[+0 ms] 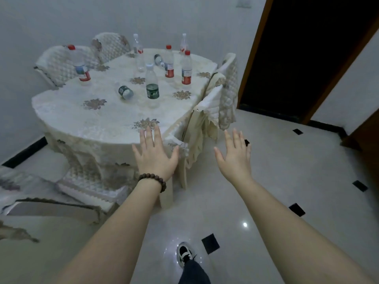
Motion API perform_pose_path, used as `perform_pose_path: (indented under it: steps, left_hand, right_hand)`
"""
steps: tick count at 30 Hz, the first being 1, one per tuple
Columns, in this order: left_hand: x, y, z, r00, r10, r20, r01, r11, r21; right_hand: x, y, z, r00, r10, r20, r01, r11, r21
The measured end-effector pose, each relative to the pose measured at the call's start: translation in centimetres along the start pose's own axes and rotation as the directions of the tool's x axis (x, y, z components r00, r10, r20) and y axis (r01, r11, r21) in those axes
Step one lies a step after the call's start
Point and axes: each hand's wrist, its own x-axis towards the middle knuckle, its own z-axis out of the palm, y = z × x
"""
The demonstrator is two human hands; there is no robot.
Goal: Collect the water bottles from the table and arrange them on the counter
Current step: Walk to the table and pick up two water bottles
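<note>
Nine bottles are counted on the tabletop (67, 111): seven upright, two lying flat. Left hand (155, 154) and right hand (235, 158) are held outspread, grasping nothing, at six o'clock.

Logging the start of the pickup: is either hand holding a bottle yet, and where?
Nothing is held: left hand and right hand are open, short of the bottles.

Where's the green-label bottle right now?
In the head view, the green-label bottle stands upright near the middle of the table, just right of a bottle lying on its side and beyond the open left hand.
</note>
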Motion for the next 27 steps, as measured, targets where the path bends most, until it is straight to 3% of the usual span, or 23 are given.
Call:
perform_pose_path:
  steps: [9, 21, 27]
  left_hand:
    - [18.1, 1.0, 4.8, 0.986, -0.154, -0.059, 0.154, 0.988, 0.005]
    - [30.5, 0.1, 9.5, 0.941, -0.325, -0.091, 0.331, 0.942, 0.053]
    - [35.6, 0.7, 12.6, 0.868, -0.471, -0.158, 0.484, 0.873, 0.06]
  right_hand:
    - [22.7, -2.2, 3.2, 0.994, -0.109, 0.032, 0.108, 0.994, 0.022]
    - [39.6, -3.7, 8.8, 0.958, -0.274, 0.08, 0.268, 0.96, 0.083]
    - [48.2, -4.0, 13.2, 0.896, -0.419, 0.146, 0.397, 0.905, 0.154]
